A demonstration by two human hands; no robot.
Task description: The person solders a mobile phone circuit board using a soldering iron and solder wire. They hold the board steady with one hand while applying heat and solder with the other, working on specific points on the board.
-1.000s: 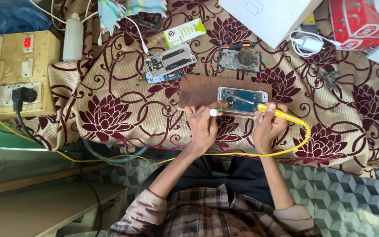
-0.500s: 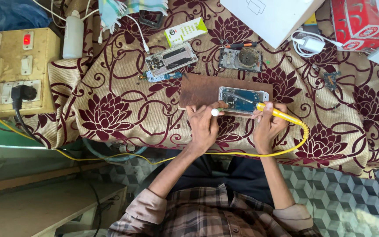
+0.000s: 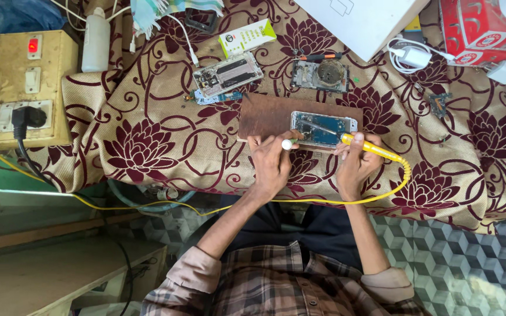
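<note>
An opened phone (image 3: 323,129) with its circuit board showing lies on a brown wooden board (image 3: 267,116) on the flowered cloth. My right hand (image 3: 355,165) grips a yellow soldering iron (image 3: 370,147), whose metal tip reaches over the phone's board. Just left of the phone, my left hand (image 3: 270,161) holds a thin white-tipped stick (image 3: 289,143) at the phone's near edge. The iron's yellow cord (image 3: 402,181) loops down past my right wrist.
Two more opened phones (image 3: 228,74) (image 3: 321,75) lie farther back. A switch board with a black plug (image 3: 19,93) stands at the left, a white bottle (image 3: 96,41) beside it. A white box (image 3: 361,20), a charger (image 3: 412,57) and a red box (image 3: 481,26) sit at the back right.
Both hands stay at the phone with only slight shifts. The view has drifted a little.
</note>
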